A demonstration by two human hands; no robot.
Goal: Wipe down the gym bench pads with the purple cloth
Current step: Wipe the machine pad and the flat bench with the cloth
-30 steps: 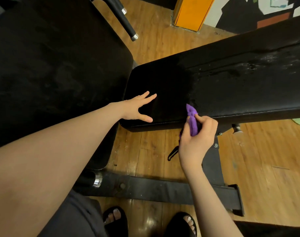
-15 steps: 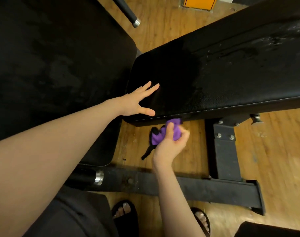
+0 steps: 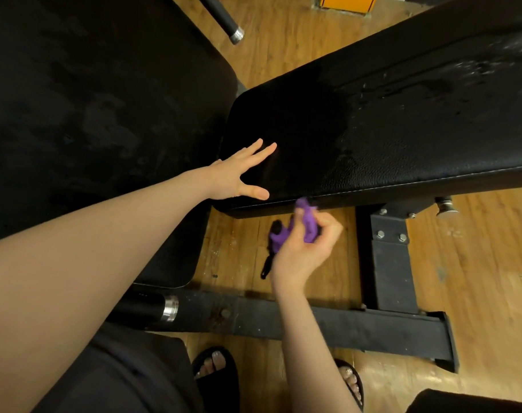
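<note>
Surface: long black bench pad (image 3: pixel 402 138), grained, running from centre to the right edge of view; pale streaks and smears near its far right end; near end rounded, dark and dull. Second black pad (image 3: pixel 90 114) at left, larger, mottled, set just beside the first with a narrow gap between them. Room: wooden plank floor (image 3: pixel 477 278); orange box (image 3: pixel 347 1) at top, cut off by the frame; black bar with a silver cap (image 3: pixel 224 19) at top centre.

Left hand (image 3: pixel 239 177): fingers straight and spread, lying flat on the near end of the bench pad, thumb along its front edge; grip released. Right hand (image 3: pixel 306 248): below the front edge, over the floor, grip clenched round the purple cloth (image 3: pixel 309 222); the cloth's top corner touches or nearly touches the pad's front edge, which of the two cannot be told; cloth blurred.

Open room: bare floor between the pad edge and the black steel frame (image 3: pixel 328 323); upright post (image 3: pixel 391 263) to the right of the hand.

Hard to make out: a small black strap-like thing (image 3: pixel 267 263) hanging by the cloth; feet in sandals (image 3: pixel 215 374) at the bottom, partly hidden.
</note>
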